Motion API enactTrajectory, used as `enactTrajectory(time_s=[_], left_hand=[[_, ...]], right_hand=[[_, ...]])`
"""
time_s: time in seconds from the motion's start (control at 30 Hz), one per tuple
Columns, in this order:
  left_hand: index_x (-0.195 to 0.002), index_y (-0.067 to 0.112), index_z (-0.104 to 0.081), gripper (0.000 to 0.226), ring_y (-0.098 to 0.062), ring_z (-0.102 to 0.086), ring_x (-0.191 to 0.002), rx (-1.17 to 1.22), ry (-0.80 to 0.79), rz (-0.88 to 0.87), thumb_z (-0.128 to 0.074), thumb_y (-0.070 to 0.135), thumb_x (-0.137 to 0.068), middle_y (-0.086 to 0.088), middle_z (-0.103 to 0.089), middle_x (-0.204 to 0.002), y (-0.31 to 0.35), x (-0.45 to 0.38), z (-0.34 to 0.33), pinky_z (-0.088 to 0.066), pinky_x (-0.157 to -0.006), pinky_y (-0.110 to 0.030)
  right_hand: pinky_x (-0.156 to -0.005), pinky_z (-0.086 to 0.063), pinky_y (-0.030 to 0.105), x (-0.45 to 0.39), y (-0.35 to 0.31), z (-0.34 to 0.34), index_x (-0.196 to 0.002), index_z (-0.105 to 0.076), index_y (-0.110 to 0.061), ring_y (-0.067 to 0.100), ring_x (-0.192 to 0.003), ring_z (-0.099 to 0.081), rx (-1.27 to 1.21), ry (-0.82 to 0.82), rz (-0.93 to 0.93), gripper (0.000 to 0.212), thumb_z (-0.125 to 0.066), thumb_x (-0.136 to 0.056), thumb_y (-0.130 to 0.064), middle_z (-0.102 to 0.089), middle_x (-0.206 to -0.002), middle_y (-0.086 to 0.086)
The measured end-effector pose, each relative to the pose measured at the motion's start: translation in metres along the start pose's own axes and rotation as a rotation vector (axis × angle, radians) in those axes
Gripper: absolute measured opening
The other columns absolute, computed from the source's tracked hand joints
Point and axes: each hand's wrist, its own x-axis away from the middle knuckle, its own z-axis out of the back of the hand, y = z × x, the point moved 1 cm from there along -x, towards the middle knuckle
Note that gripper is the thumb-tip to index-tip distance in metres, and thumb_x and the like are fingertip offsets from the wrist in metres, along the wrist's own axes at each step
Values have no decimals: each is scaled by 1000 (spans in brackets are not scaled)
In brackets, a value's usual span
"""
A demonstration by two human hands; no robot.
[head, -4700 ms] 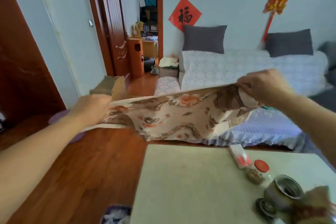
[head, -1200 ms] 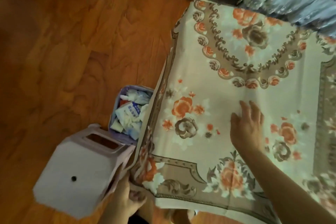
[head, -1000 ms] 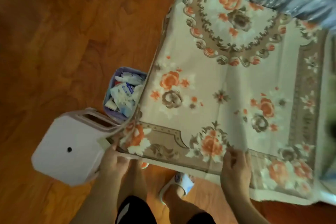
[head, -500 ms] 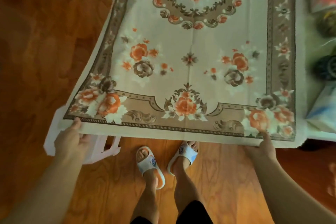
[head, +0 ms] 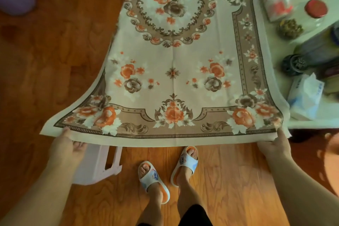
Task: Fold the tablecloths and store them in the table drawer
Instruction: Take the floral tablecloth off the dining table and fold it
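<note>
So far: we see the floral tablecloth [head: 176,71] spread on the counter [head: 311,119], unfolded.
Hands: left hand [head: 68,147] and right hand [head: 275,145] pinch its near corners.
Left: we judge folding and drawer storage.

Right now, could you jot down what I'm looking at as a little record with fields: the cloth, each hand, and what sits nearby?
cloth: floral tablecloth, spread flat over the table, near edge held out past it
left hand: left hand pinches the near left corner
right hand: right hand pinches the near right corner
table: pale table, bare strip at the right
on the table: tissue pack, red-lidded jar
floor: pink stool beside the left hand
fold: not yet made here
</note>
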Motion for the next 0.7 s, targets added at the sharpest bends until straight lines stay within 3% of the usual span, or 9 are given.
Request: enactTrajectory(time_s=[0.07,0.17,0.23,0.33,0.4,0.5,0.6,0.7], left_hand=[[-117,19,-63,25,-13,-76,-91,-59,14,-50,-68,30,-96,-1,-75,-107,-1,3,-8,-62,-75,-34],[-119,21,-63,24,-9,-76,-84,-126,28,-130,-68,30,-96,2,-74,-104,-4,17,-19,-61,-70,-29],[-116,22,-63,21,-9,-76,-82,-149,34,-164,-68,29,-96,3,-74,-103,-2,28,-22,-62,-75,-32],[-113,20,-65,16,-11,-75,-89,-224,-13,-219,-65,26,-99,2,-74,-105,4,44,-30,-61,-84,-38],[-116,20,-66,17,-13,-74,-94,-273,-74,-275,-64,20,-99,2,-74,-107,5,57,-39,-60,-86,-41],[-113,26,-67,17,-16,-73,-98,-391,-169,-373,-64,18,-99,5,-74,-108,5,78,-56,-60,-85,-44],[-97,31,-68,11,-23,-73,-97,-474,-201,-405,-68,20,-96,3,-74,-105,3,89,-73,-59,-86,-51],[-93,30,-67,13,-27,-73,-95,-461,-151,-351,-69,17,-94,1,-73,-104,0,92,-85,-59,-86,-55]], right_hand=[[-59,-59,28,-5,-5,4,-115,-63,-25,17,-93,-69,16,46,33,21,-67,-95,-27,-72,-112,-1],[-75,-61,41,-9,-11,2,-112,-67,-18,25,-98,-74,44,10,126,45,-86,-72,-23,-76,-107,5],[-86,-60,42,0,-17,2,-105,-69,-18,22,-94,-75,197,20,228,46,-89,-64,-23,-77,-101,2],[-88,-59,42,13,-20,1,-99,-67,-16,21,-94,-74,232,36,305,24,-81,-81,-11,-75,-103,2],[-88,-60,43,22,-24,-3,-104,-67,-18,20,-94,-74,267,21,364,24,-78,-84,-10,-75,-105,2],[-85,-60,41,38,-32,-16,-109,-65,-22,19,-96,-73,402,0,476,23,-74,-89,-16,-74,-106,2],[-83,-59,39,50,-39,-33,-91,-62,-30,17,-92,-70,558,2,598,11,-67,-95,-21,-71,-98,-2],[-81,-59,40,49,-42,-43,-92,-62,-25,16,-88,-68,579,48,561,6,-65,-96,-29,-69,-95,0]])
